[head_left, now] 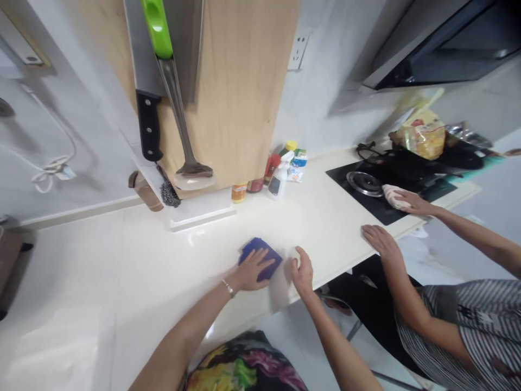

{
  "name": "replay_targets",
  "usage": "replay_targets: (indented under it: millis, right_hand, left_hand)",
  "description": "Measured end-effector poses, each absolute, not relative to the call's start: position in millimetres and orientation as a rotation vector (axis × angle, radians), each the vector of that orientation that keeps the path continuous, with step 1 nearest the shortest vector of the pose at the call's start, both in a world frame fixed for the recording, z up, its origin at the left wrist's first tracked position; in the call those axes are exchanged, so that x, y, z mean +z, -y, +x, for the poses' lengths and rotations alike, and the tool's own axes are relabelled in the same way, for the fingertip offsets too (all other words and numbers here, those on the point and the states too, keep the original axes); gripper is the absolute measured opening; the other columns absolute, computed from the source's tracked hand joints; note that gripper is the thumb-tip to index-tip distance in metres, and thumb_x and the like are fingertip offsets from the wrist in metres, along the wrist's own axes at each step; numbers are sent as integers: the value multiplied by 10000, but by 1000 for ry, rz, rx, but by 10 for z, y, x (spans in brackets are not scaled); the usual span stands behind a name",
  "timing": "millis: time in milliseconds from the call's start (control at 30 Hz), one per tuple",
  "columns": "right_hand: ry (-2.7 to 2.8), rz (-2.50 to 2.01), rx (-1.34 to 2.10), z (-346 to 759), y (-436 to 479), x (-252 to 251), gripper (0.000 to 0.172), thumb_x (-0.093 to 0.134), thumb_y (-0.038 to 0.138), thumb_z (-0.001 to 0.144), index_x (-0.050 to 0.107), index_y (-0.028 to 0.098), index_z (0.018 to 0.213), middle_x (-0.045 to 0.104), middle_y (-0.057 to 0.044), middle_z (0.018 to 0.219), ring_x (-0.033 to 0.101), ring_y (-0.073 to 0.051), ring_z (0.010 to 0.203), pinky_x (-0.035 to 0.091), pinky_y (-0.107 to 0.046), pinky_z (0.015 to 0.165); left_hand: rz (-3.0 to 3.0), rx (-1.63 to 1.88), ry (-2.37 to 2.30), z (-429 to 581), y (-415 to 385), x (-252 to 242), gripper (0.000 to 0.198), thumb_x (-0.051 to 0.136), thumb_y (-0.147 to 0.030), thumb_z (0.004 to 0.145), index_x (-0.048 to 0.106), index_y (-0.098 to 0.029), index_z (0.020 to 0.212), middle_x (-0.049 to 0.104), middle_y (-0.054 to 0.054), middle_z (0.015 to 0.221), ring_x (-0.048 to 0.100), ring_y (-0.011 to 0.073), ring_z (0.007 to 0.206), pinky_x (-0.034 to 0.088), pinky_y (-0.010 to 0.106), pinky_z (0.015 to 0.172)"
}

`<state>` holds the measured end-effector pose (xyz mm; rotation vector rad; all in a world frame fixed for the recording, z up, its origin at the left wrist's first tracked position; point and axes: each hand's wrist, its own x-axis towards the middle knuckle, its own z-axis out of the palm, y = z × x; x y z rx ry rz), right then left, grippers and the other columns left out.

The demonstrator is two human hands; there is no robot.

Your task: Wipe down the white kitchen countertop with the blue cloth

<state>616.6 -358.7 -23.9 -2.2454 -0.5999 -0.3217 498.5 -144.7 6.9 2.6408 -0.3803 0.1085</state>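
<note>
My left hand [253, 270] lies flat with spread fingers on a folded blue cloth [255, 245], pressing it against the white countertop [211, 255]. A bracelet circles that wrist. To the right of the cloth, my right hand [302, 273] hovers near the counter's front edge with thumb and index finger apart. It holds nothing that I can see, and its other fingers are partly curled. Behind both hands, against the wall, stands a white spray bottle [280, 179].
At right a co-worker's hand [413, 203] rests on a pale cloth [394, 196] on the black cooktop [345, 182]; their other hand [380, 241] leans on the counter. A wooden board [240, 98] with a cleaver [150, 127] and a green-handled spoon [179, 108] hangs close ahead.
</note>
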Motion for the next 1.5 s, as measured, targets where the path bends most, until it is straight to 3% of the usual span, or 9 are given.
replay_targets:
  millis: [100, 167, 300, 433, 800, 1300, 1500]
  right_hand:
    - [847, -2306, -327, 5915, 3178, -118, 527, 355, 340, 981, 424, 179, 1479, 489, -142, 1515, 341, -293, 1473, 287, -582, 1212]
    - [1021, -2415, -283, 5710, 2876, -97, 547, 373, 335, 986, 385, 218, 1520, 413, -109, 1583, 244, -321, 1520, 176, -654, 1225]
    - [1089, -2606, -242, 5491, 2616, -162, 555, 407, 380, 984, 416, 220, 1516, 314, -115, 1637, 215, -372, 1521, 87, -707, 1206]
    - [1279, -2607, -273, 5607, 2930, -231, 577, 409, 362, 977, 372, 258, 1543, 309, -69, 1645, 227, -331, 1519, 103, -635, 1234]
    - [1003, -2825, -326, 6687, 3403, -337, 565, 337, 391, 982, 403, 255, 1527, 331, -57, 1637, 242, -311, 1509, 157, -608, 1225]
    - [472, -2913, -256, 8787, 2684, -261, 597, 237, 437, 991, 388, 245, 1536, 320, -90, 1632, 224, -336, 1500, 154, -668, 1198]
    - [317, -2878, -290, 9342, 2371, -242, 633, 207, 430, 982, 388, 168, 1530, 324, -159, 1613, 201, -391, 1492, 159, -738, 1159]
  left_hand:
    - [2662, 272, 101, 4605, 1061, 63, 591, 426, -367, 990, 351, -248, 1565, 276, 102, 1666, 180, 251, 1561, 203, 523, 1271]
    - [2684, 385, -209, 4296, 725, 56, 542, 357, -327, 1013, 387, -225, 1545, 335, 112, 1640, 189, 241, 1559, 215, 522, 1269]
    - [2670, 462, -923, 3749, 141, 59, 549, 348, -343, 1009, 489, -74, 1467, 349, 236, 1603, 174, 352, 1551, 198, 591, 1243]
    - [2520, 355, -1433, 3448, -57, 59, 588, 355, -377, 1004, 465, -69, 1493, 307, 257, 1616, 144, 427, 1540, 170, 655, 1216]
    - [2582, 464, -1520, 3460, 77, 30, 606, 344, -387, 995, 426, -99, 1522, 315, 231, 1620, 137, 394, 1548, 180, 613, 1222]
    - [2557, 354, -1576, 3453, -53, -31, 684, 280, -505, 958, 471, -117, 1488, 329, 193, 1623, 181, 373, 1545, 220, 587, 1223]
    - [2578, 322, -1583, 3420, -109, -56, 685, 281, -519, 952, 480, -127, 1478, 333, 184, 1622, 198, 369, 1542, 233, 579, 1222]
